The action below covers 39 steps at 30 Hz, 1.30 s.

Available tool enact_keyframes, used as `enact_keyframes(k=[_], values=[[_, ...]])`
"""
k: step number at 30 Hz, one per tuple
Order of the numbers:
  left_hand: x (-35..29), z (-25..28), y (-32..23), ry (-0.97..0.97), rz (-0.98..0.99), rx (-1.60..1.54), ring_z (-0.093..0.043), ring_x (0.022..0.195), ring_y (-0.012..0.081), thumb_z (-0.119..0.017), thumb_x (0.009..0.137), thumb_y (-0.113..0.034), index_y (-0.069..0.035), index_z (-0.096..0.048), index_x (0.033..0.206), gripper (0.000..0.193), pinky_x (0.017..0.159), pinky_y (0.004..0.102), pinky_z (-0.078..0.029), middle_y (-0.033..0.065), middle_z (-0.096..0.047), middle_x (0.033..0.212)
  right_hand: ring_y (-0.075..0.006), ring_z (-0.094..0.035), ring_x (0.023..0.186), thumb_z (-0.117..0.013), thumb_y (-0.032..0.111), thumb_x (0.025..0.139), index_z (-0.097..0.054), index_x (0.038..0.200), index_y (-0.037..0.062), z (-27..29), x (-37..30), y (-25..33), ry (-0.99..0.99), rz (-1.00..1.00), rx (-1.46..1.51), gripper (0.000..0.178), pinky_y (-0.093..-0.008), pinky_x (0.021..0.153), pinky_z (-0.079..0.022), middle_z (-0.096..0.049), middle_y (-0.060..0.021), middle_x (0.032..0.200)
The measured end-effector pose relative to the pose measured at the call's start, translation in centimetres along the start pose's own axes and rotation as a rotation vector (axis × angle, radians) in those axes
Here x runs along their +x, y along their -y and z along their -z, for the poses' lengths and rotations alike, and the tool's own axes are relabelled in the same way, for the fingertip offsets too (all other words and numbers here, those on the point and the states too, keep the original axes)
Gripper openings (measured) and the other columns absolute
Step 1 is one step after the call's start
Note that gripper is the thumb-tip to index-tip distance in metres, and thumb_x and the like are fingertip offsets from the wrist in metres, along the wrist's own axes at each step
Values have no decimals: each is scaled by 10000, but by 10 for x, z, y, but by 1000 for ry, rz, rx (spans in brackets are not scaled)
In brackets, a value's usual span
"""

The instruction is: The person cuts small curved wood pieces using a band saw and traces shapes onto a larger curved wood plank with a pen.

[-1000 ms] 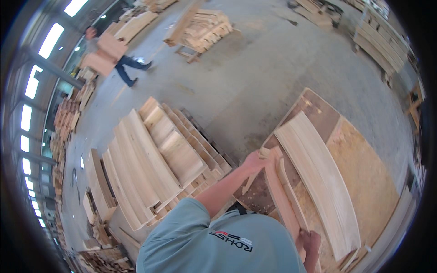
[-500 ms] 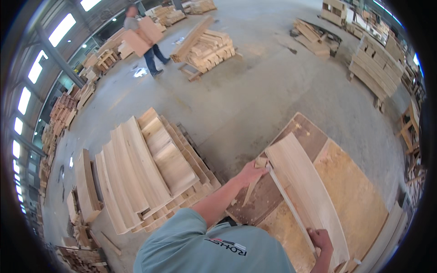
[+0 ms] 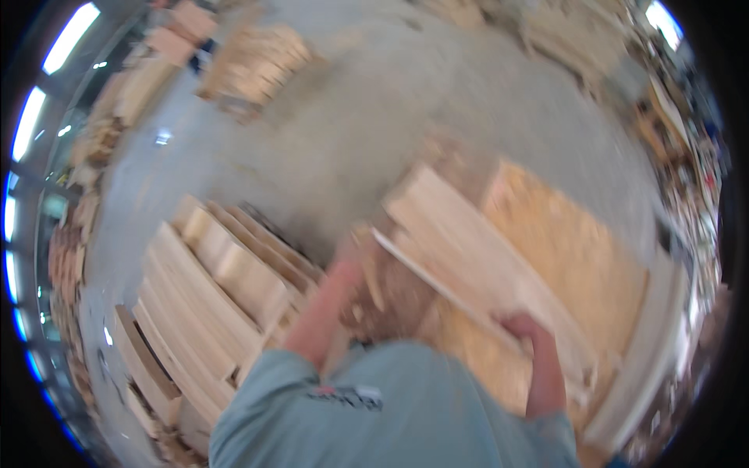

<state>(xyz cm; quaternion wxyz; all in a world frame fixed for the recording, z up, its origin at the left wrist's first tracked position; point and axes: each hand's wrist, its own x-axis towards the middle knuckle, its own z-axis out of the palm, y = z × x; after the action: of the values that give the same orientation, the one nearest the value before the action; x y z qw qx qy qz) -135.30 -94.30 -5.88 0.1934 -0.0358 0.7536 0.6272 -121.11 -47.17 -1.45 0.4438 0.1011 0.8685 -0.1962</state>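
Note:
A broad, pale, curved wooden board (image 3: 484,261) lies slanting across the worktable (image 3: 577,234). Along its left edge runs a thin, light wooden strip (image 3: 429,279), set slightly apart from the board at the far end. My left hand (image 3: 357,251) is closed at that far end; motion blurs its fingers. A small slim piece of wood (image 3: 375,287) shows just below this hand. Nearer to me, my right hand (image 3: 521,324) is closed in a fist around the strip's near part, with the knuckles over the board.
Curved boards (image 3: 207,285) are stacked low at my left. Long pale boards (image 3: 644,351) line the table's right side. Across the concrete floor (image 3: 351,117) stands a lumber stack (image 3: 261,62), with a person carrying reddish panels (image 3: 181,33) beyond it.
My view has swung and blurred, so table, board and stacks sit further left. Both hands stay at the strip; a wider gap shows between its far end and the board.

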Motion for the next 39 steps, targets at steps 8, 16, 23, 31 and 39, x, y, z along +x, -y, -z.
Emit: enact_keyframes(k=[8,16,23,31,39], values=[[36,-14,17,12,151,-274,-610,927,102,-705,913,-68,-138,-583,1323,434,766,287,-515,-11,-649,1072,-201,-587,654,-547,825,819,-733,805,12,13,16,-28,170,3,216,834,-388,619,-461,-639,-91,677],[77,-15,13,-9,136,-93,-602,988,117,-745,903,-122,-45,-643,1251,370,843,282,-495,21,-667,1128,-272,-650,857,-548,658,931,-735,945,24,48,12,-41,-137,97,364,662,-429,782,-491,-704,-154,909],[85,-27,-20,-79,146,131,-650,854,159,-785,877,-255,5,-696,1122,368,750,339,-516,47,-700,973,-336,-660,1032,-583,710,884,-720,978,49,39,-34,-27,-502,-99,-33,682,-459,869,-515,-710,-191,1029],[127,-30,-105,-19,7,706,-710,871,271,-763,841,-402,45,-695,1099,521,751,398,-531,189,-731,961,-310,-683,1008,-424,811,890,-738,1011,66,62,-15,-20,-304,-231,136,817,-449,887,-523,-730,-144,997],[166,-9,-76,-15,131,818,-708,903,269,-768,831,-389,45,-686,1131,534,776,403,-541,178,-734,989,-355,-419,1372,-814,560,712,-525,1379,51,33,-7,-11,-743,-86,-40,888,-508,1116,-347,-504,-179,1435]])
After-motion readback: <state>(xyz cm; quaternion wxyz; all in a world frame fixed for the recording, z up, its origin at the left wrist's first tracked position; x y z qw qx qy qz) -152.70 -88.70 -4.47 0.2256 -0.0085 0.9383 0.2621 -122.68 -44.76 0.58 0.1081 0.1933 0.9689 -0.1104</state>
